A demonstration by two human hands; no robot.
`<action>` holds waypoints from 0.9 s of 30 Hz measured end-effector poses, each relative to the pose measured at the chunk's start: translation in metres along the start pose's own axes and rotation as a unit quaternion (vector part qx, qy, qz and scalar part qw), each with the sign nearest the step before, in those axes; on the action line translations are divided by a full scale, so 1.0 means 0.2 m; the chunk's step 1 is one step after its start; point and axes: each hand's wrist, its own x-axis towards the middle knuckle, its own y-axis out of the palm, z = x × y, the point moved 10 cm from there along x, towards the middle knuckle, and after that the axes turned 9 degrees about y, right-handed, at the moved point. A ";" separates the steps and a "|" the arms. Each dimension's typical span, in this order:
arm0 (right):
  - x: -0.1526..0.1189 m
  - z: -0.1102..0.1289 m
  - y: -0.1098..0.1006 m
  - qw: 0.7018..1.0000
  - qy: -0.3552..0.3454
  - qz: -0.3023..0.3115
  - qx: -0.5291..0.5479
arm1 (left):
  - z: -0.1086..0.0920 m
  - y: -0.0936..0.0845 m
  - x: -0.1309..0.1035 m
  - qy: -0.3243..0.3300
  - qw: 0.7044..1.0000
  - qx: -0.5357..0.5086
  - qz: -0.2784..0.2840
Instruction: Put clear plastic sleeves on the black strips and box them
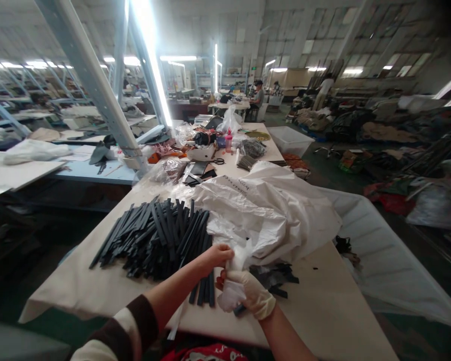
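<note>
Near the front of the table [308,311], my left hand [222,254] is bare and pinches the edge of a thin white plastic piece [241,254]. Just below and to the right, my right hand [250,293], in a pale glove with its fingertips showing, is closed on the same thin white material, part of which hangs below the fingers. Many black strips [158,235] lie piled to the left of my hands. A large white sack [266,210] with writing on it lies crumpled behind them. More black strips [274,278] show under its front edge.
Farther back on the table are clear plastic bags [167,171], black scissors [219,161], a pink bottle [228,141] and dark pieces [199,172]. A metal post [93,75] rises at the left. White bins [391,250] stand at the right. A seated person [259,94] is far off.
</note>
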 end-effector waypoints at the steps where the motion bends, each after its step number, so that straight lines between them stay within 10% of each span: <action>1: -0.01 -0.01 0.01 1.000 0.007 -0.013 0.000 | 0.00 0.02 0.02 -0.001 1.000 -0.005 -0.006; 14: -0.01 0.08 -0.22 0.990 -0.046 -0.132 -0.013 | -0.06 -0.03 0.07 0.021 0.997 0.077 0.013; 19: 0.03 0.08 -0.28 0.981 -0.051 -0.160 0.093 | -0.18 -0.15 0.05 0.100 0.984 0.128 -0.073; 27: 0.05 0.07 -0.36 0.973 -0.054 -0.162 0.154 | -0.40 -0.36 0.03 0.116 0.972 -0.110 -0.175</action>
